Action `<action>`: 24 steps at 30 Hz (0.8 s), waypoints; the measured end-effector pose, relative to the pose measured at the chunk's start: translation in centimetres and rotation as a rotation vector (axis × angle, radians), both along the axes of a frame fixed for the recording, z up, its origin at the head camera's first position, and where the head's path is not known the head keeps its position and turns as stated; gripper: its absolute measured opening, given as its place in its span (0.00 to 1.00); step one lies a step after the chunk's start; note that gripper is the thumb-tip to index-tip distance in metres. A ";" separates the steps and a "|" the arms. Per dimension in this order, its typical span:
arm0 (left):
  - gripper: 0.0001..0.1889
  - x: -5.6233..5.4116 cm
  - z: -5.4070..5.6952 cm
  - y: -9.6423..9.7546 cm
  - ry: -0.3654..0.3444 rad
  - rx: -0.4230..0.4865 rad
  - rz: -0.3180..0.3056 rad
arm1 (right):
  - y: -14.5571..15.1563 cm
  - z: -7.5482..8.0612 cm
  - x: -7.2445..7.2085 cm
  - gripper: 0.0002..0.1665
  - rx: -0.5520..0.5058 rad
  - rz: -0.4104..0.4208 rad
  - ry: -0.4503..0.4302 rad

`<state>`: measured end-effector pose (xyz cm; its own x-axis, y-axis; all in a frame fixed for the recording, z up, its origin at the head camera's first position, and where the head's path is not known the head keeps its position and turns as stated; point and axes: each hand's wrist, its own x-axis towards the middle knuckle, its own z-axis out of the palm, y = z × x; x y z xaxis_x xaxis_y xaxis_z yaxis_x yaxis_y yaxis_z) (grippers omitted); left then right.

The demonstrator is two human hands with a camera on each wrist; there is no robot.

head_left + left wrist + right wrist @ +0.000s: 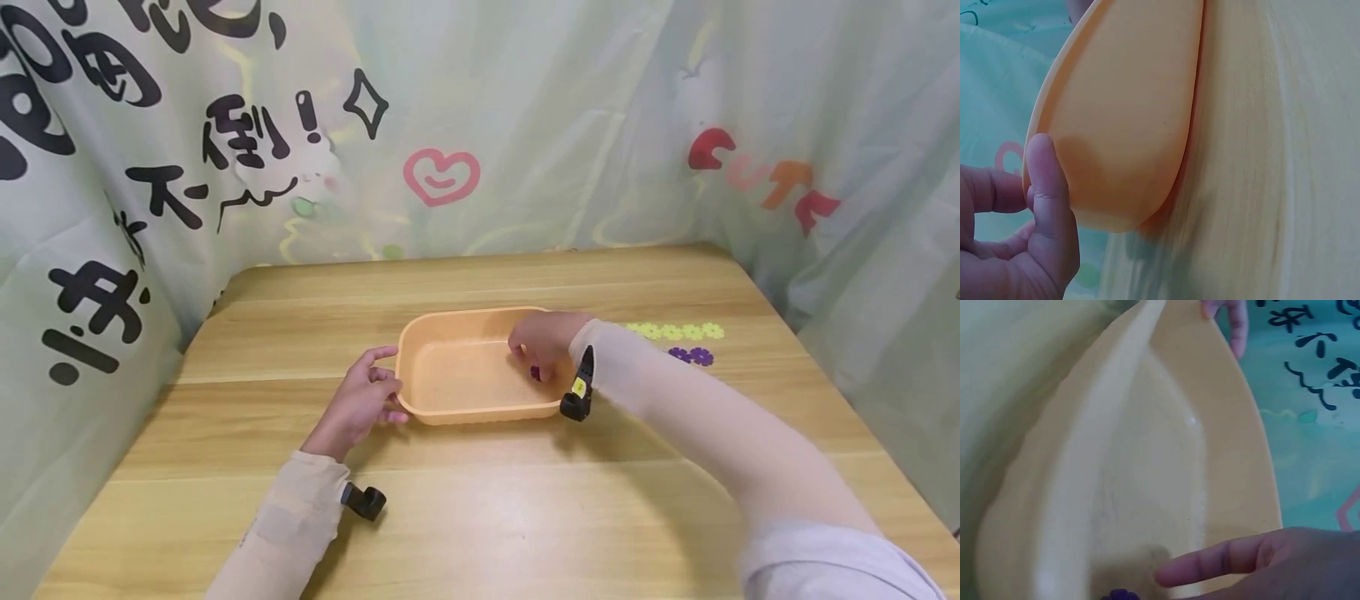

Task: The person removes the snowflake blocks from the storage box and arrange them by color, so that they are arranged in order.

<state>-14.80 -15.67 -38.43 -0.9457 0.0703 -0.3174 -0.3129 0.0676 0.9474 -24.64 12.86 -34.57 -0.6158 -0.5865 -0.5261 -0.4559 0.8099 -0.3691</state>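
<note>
An orange plastic basin [465, 414] with rounded corners sits on the wooden table. At its left end my left hand [360, 407] pinches the rim, with the thumb [1050, 187] on the inner wall and fingers outside. Inside the right end is my right hand [543, 337], pointing downward. A purple flower-shaped piece [535, 372] shows by its fingertips. From the right wrist, the index finger [1204, 565] looks fairly straight, and the purple piece [1120, 594] lies a little beyond its tip at the bottom edge. The right thumb is hidden there.
Right of the basin, a row of yellow flower pieces [672, 332] lies on the table [480, 517], with two purple flower pieces [691, 357] in front, partly behind my right forearm. A printed curtain [525, 108] hangs along the back and sides.
</note>
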 end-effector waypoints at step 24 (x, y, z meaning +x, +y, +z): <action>0.31 -0.3 -0.3 -0.1 0.019 -0.007 -0.011 | -3.1 -0.9 -2.0 0.34 0.301 0.266 0.183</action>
<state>-15.08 -15.73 -38.69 -0.9506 0.0787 -0.3003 -0.2945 0.0774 0.9525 -26.68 9.78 -35.50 -0.5629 -0.5747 -0.5941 -0.6993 0.7143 -0.0284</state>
